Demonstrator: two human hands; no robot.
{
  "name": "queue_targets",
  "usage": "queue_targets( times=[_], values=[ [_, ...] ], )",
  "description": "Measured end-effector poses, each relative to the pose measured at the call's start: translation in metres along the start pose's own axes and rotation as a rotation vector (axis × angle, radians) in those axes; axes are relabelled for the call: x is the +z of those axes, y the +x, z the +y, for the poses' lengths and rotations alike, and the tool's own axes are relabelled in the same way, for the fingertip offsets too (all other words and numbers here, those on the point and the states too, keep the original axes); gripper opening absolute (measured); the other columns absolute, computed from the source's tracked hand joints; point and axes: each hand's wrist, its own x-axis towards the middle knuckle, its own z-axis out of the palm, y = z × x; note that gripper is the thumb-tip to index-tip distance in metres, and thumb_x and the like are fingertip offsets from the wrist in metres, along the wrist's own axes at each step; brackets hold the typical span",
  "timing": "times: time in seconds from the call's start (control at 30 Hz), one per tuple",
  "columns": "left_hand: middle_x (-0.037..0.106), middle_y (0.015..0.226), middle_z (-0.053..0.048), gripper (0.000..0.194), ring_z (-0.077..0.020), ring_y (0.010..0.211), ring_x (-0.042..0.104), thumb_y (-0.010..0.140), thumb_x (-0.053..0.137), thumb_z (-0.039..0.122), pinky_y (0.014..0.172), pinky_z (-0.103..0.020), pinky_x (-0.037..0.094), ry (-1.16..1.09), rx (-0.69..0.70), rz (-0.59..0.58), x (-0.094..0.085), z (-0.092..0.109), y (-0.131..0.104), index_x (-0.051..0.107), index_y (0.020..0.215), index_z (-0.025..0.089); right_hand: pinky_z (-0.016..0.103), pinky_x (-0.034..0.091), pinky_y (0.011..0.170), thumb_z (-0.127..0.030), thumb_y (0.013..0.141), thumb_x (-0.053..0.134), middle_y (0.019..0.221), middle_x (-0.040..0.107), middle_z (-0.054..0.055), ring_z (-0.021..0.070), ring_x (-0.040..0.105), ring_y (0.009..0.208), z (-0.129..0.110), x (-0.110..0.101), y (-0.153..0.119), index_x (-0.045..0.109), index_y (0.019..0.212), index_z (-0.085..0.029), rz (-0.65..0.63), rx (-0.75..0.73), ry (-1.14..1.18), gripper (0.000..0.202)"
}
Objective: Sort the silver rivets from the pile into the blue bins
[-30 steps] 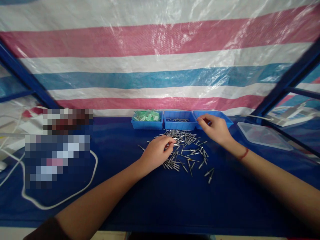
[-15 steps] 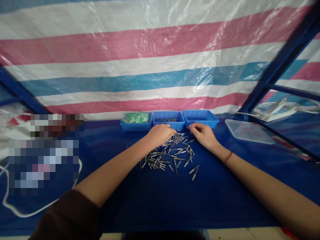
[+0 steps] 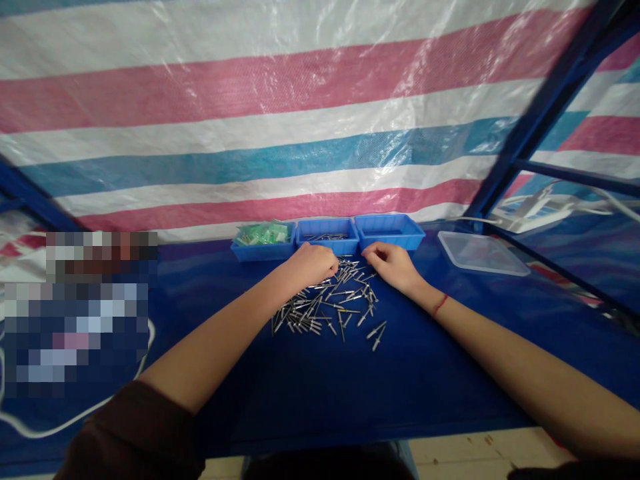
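Silvery pop rivets [image 3: 303, 320] lie in a loose pile on the blue tabletop, a few set apart at the pile's right. Over the pile's far left part is my left hand [image 3: 313, 262], its fingers curled inward; whatever they hold is hidden. My right hand [image 3: 393, 265], with a thin red string [image 3: 441, 305] at the wrist, is at the pile's far right side, just in front of the right blue bin [image 3: 390, 233]. Its thumb and forefinger are closed together, and I cannot make out anything between them. More rivets lie in the middle blue bin [image 3: 327, 237].
The left blue bin [image 3: 263, 250] holds green plastic packets [image 3: 264, 233]. A translucent lid [image 3: 483, 253] lies on the right of the tabletop [image 3: 300, 393]. A white cord [image 3: 75, 427] loops at the left. Behind the bins hangs a striped sheet [image 3: 260, 160] between blue frame posts.
The view has turned slightly right, so the bins and rivets appear further left. My left hand's fingers are curled in more tightly. My right hand keeps its pinched shape near the right bin.
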Motion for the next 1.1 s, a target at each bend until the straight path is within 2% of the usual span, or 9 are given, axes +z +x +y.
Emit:
queue_targets(
  times=[0.13, 0.23, 0.3, 0.33, 0.4, 0.47, 0.63, 0.9, 1.1],
  values=[
    [0.067, 0.08, -0.005, 0.017, -0.0223, 0.081, 0.06, 0.079, 0.057, 0.013, 0.068, -0.032, 0.039, -0.017, -0.021, 0.059, 0.001, 0.002, -0.005, 0.069, 0.068, 0.019, 0.028, 0.042, 0.059, -0.026, 0.078, 0.048, 0.066, 0.064, 0.002, 0.0158, 0.057, 0.061, -0.004, -0.001, -0.003, 0.065, 0.074, -0.016, -0.012, -0.029, 0.004, 0.02],
    [0.066, 0.089, -0.006, 0.016, -0.0241, 0.091, 0.057, 0.085, 0.052, 0.017, 0.076, -0.036, 0.04, -0.033, -0.067, 0.182, 0.004, 0.003, -0.014, 0.067, 0.079, 0.018, 0.028, 0.043, 0.061, -0.027, 0.08, 0.049, 0.068, 0.065, 0.002, 0.0157, 0.058, 0.062, -0.013, -0.001, -0.007, 0.065, 0.075, -0.016, -0.023, -0.064, 0.024, 0.02],
    [0.065, 0.09, -0.006, 0.017, -0.021, 0.089, 0.058, 0.089, 0.047, 0.02, 0.076, -0.034, 0.041, -0.09, -0.105, 0.266, 0.007, 0.005, -0.024, 0.064, 0.088, 0.017, 0.028, 0.044, 0.062, -0.028, 0.08, 0.05, 0.072, 0.066, 0.003, 0.0149, 0.058, 0.064, -0.024, 0.0, -0.011, 0.065, 0.076, -0.016, -0.05, -0.098, 0.053, 0.02],
    [0.065, 0.09, -0.005, 0.017, -0.0185, 0.086, 0.058, 0.09, 0.046, 0.022, 0.075, -0.032, 0.042, -0.148, -0.12, 0.308, 0.008, 0.006, -0.029, 0.062, 0.091, 0.017, 0.027, 0.044, 0.061, -0.03, 0.08, 0.051, 0.073, 0.066, 0.002, 0.0142, 0.058, 0.063, -0.03, 0.001, -0.013, 0.065, 0.078, -0.016, -0.069, -0.114, 0.082, 0.019],
    [0.066, 0.084, -0.003, 0.012, -0.0145, 0.075, 0.059, 0.088, 0.05, 0.022, 0.069, -0.027, 0.044, -0.455, -0.158, 0.422, 0.011, 0.011, -0.041, 0.061, 0.087, 0.017, 0.026, 0.044, 0.057, -0.034, 0.079, 0.056, 0.074, 0.066, 0.002, 0.013, 0.056, 0.061, -0.044, 0.004, -0.02, 0.065, 0.084, -0.017, -0.11, -0.128, 0.177, 0.02],
    [0.066, 0.082, -0.001, 0.01, -0.0127, 0.07, 0.058, 0.086, 0.054, 0.024, 0.067, -0.026, 0.045, -0.645, -0.203, 0.491, 0.012, 0.017, -0.052, 0.061, 0.086, 0.018, 0.027, 0.044, 0.055, -0.037, 0.078, 0.059, 0.074, 0.066, 0.002, 0.0127, 0.055, 0.06, -0.058, 0.008, -0.027, 0.064, 0.088, -0.017, -0.15, -0.112, 0.315, 0.023],
    [0.064, 0.079, 0.001, 0.006, -0.0111, 0.068, 0.057, 0.084, 0.057, 0.024, 0.066, -0.024, 0.044, -0.746, -0.228, 0.593, 0.017, 0.033, -0.073, 0.06, 0.084, 0.018, 0.03, 0.048, 0.064, -0.037, 0.079, 0.062, 0.078, 0.066, 0.003, 0.0143, 0.059, 0.068, -0.079, 0.017, -0.04, 0.063, 0.082, -0.018, -0.204, -0.082, 0.546, 0.019],
    [0.063, 0.079, 0.0, 0.004, -0.0121, 0.072, 0.057, 0.083, 0.059, 0.021, 0.066, -0.023, 0.044, -0.683, -0.193, 0.675, 0.025, 0.036, -0.08, 0.058, 0.082, 0.018, 0.03, 0.048, 0.062, -0.035, 0.08, 0.062, 0.077, 0.065, 0.003, 0.015, 0.06, 0.07, -0.083, 0.019, -0.047, 0.063, 0.081, -0.018, -0.178, -0.085, 0.496, 0.017],
    [0.062, 0.079, -0.002, 0.008, -0.0141, 0.076, 0.058, 0.087, 0.053, 0.022, 0.071, -0.027, 0.045, -0.664, -0.158, 0.608, 0.027, 0.036, -0.084, 0.059, 0.084, 0.018, 0.029, 0.048, 0.058, -0.031, 0.083, 0.059, 0.08, 0.067, 0.004, 0.0153, 0.06, 0.072, -0.086, 0.019, -0.049, 0.065, 0.086, -0.02, -0.158, -0.181, 0.397, 0.013]
  ],
)
